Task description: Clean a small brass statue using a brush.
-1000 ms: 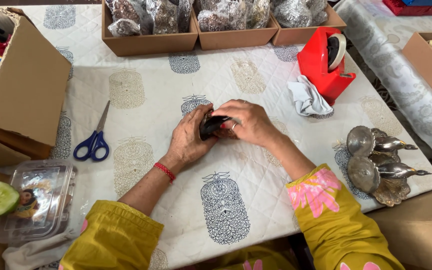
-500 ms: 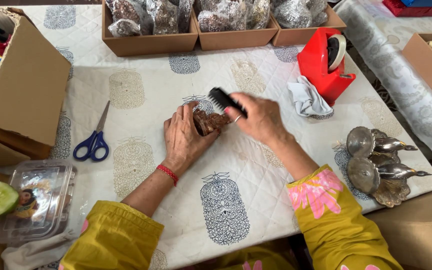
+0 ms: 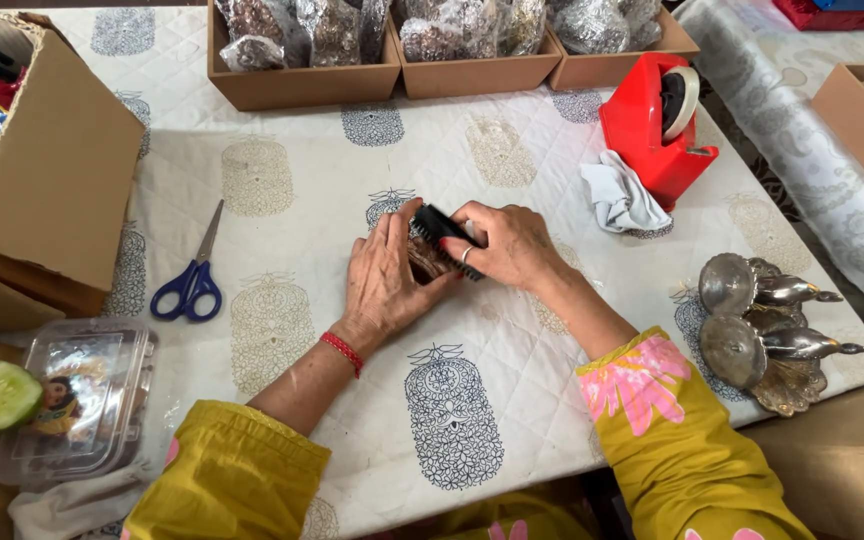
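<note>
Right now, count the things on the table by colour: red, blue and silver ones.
Red: 1, the tape dispenser
Blue: 1, the blue-handled scissors
Silver: 2, the bird-shaped metal pieces
Total: 4

Both forearms are bare below mustard-yellow sleeves that end near the elbow. The right sleeve [image 3: 682, 420], at about four o'clock in the view, carries a bold pink floral print at its cuff (more pink shows lower down, at the bottom edge). The left wrist wears a thin red bangle [image 3: 342, 352]. A pale ring [image 3: 466, 255] sits on a finger of the right hand [image 3: 512, 245].
</note>
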